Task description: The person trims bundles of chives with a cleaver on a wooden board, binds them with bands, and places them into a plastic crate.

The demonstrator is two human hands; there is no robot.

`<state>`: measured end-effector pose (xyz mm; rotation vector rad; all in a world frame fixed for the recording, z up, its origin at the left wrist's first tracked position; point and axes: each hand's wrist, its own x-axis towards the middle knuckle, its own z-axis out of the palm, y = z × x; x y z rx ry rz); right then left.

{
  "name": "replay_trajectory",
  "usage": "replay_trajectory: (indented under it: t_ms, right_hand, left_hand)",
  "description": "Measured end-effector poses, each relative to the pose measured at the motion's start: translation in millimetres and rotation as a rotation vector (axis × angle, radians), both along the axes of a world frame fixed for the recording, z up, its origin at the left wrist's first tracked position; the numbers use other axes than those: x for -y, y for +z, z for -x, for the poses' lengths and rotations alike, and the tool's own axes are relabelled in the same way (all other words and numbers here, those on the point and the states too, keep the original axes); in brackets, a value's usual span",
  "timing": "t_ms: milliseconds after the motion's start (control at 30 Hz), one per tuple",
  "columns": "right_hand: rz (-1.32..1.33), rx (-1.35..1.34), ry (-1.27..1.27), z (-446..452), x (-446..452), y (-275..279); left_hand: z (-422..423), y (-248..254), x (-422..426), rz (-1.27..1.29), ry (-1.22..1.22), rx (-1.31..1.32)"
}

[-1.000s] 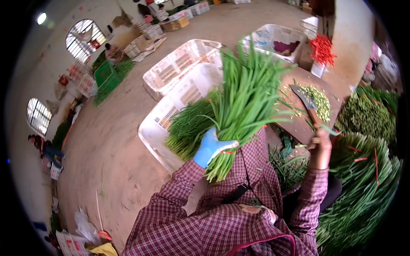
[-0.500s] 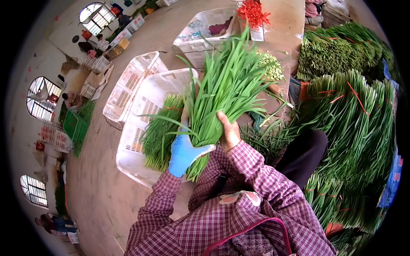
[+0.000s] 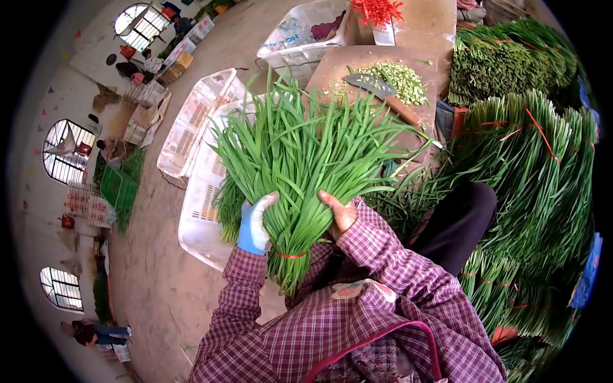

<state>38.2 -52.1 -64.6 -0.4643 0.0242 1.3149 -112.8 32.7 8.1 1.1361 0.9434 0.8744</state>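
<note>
A bunch of long green leaves (image 3: 300, 172) is spread like a fan in front of me, with a red band (image 3: 292, 255) round its lower end. My left hand (image 3: 257, 222), in a blue and white glove, grips the bunch from the left side. On the right side my bare right hand (image 3: 340, 210) holds it too, thumb on top and the other fingers hidden behind the leaves. Beyond the bunch, a knife (image 3: 386, 96) with a wooden handle lies on the board (image 3: 332, 64) beside chopped green and white pieces (image 3: 405, 80).
A white crate (image 3: 191, 223) holding another bunch stands at the left, an empty-looking crate (image 3: 191, 127) behind it. Banded bundles (image 3: 530, 172) are piled at the right. Red ties (image 3: 377, 9) stand beyond the board. Other people (image 3: 96, 332) are far off at the left.
My right hand has left the knife on the board and taken hold of the bunch. The bunch has moved away from the crate, turned more upright and fanned out between both hands.
</note>
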Motion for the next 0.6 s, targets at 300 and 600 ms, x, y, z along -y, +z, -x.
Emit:
replay_trajectory:
  t_ms: [300, 600]
  right_hand:
    - [0.049, -0.129, 0.138, -8, 3, -30]
    - [0.078, 0.492, 0.158, -28, 17, -15]
  left_hand:
    - [7, -12, 17, 0.007, 0.043, 0.026]
    - [-3, 3, 29, -0.095, 0.035, -0.012]
